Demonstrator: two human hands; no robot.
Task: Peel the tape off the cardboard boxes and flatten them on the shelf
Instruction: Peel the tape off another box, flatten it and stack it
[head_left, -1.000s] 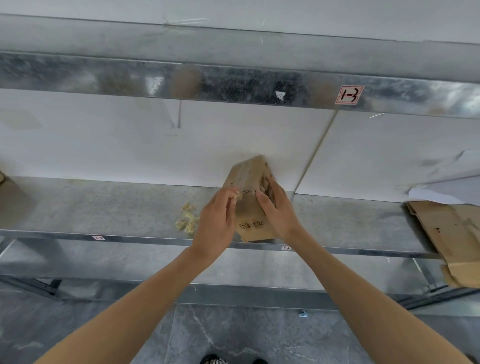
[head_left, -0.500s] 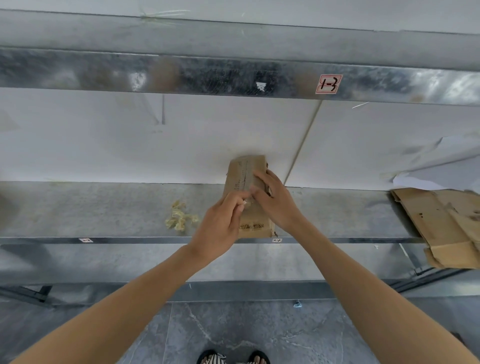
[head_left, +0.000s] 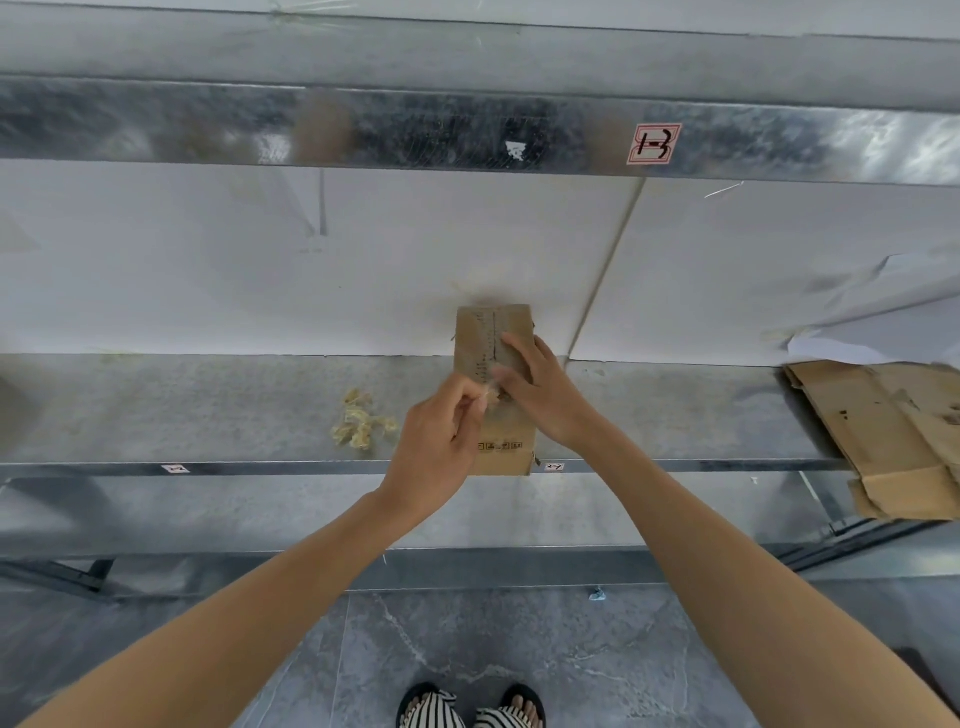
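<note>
A small brown cardboard box (head_left: 493, 332) lies on the metal shelf (head_left: 208, 405), its long side running away from me, its top seam facing up. My right hand (head_left: 540, 395) rests on the box's top and right side and holds it down. My left hand (head_left: 436, 452) is over the near half of the box and pinches a pale strip of tape (head_left: 488, 397) between thumb and fingers, right at the seam. A crumpled heap of peeled tape (head_left: 361, 421) lies on the shelf to the left of the box.
Flattened cardboard (head_left: 883, 431) is stacked at the shelf's right end and overhangs its front edge. An upper shelf beam (head_left: 467, 130) runs overhead with a red-framed label. White wall panels back the shelf. A lower shelf and the grey floor lie below.
The box went from tilted in both hands to lying flat on the shelf. My right hand moved onto its top, and my left hand now pinches tape at the seam.
</note>
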